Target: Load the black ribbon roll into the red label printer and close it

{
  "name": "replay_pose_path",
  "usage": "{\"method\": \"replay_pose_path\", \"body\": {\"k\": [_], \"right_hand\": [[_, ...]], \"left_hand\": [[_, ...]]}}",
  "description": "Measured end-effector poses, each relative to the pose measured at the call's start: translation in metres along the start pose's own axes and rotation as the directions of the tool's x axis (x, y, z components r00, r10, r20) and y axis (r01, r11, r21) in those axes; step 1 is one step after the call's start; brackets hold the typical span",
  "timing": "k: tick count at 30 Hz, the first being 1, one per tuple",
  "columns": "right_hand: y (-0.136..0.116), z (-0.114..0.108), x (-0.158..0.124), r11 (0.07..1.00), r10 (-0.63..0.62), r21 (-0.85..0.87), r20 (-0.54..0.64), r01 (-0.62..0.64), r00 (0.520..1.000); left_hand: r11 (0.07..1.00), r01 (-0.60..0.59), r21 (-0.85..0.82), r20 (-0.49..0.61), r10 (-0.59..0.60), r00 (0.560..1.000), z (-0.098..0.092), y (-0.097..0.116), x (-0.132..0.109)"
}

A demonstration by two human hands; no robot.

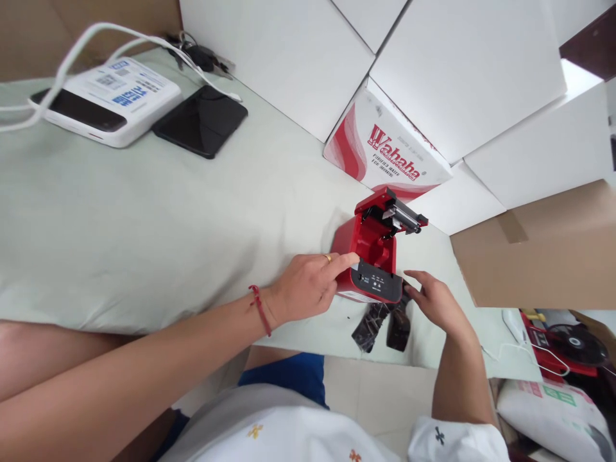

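A small red machine that looks like a label printer point(344, 237) stands on the covered table. Its lid point(373, 202) is raised, showing a red hollow inside and a dark roller under the lid. My left hand point(310, 285) holds the black front panel's left corner, index finger stretched along the top and the other fingers bent. By the right corner is my right hand point(436, 301), thumb and index finger apart, fingertips close to or touching the edge. Two dark glossy strips point(398, 328) lie under and in front of the machine; what they are I cannot tell.
A white power bank point(144, 83) with a cable and a black phone point(205, 122) lie at the far left, keys point(202, 58) behind them. A Wahaha carton point(385, 151) and white boxes point(457, 64) line the back. A brown carton point(534, 250) stands at right.
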State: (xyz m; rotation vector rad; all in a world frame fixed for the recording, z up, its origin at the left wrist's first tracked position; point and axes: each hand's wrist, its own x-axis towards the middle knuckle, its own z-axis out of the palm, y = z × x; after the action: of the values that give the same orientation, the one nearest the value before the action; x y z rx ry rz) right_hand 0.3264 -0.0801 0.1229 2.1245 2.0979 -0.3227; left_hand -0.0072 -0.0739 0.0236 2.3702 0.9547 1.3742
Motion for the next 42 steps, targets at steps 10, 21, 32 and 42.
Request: {"method": "replay_pose_path", "body": {"k": [10,21,32,42], "right_hand": [[-0.042,0.006,-0.006,0.929,-0.263,0.314,0.196,0.194,0.945],[-0.028,-0.069,-0.028,0.949,-0.286,0.217,0.291,0.228,0.913],[-0.115,-0.072,0.005,0.926,-0.368,0.049,-0.111,0.375,0.923],[-0.133,-0.049,0.047,0.89,-0.455,-0.012,0.072,0.457,0.888]], "left_hand": [[1.0,-0.009,0.013,0.0,0.009,1.0,-0.001,0.002,0.001],[1.0,0.013,0.019,0.094,-0.015,0.996,0.0,0.001,0.0],[0.998,-0.06,0.028,-0.101,0.063,0.993,-0.002,0.006,0.001],[0.953,-0.268,0.14,-0.188,0.291,0.938,-0.002,0.021,0.001]]}}
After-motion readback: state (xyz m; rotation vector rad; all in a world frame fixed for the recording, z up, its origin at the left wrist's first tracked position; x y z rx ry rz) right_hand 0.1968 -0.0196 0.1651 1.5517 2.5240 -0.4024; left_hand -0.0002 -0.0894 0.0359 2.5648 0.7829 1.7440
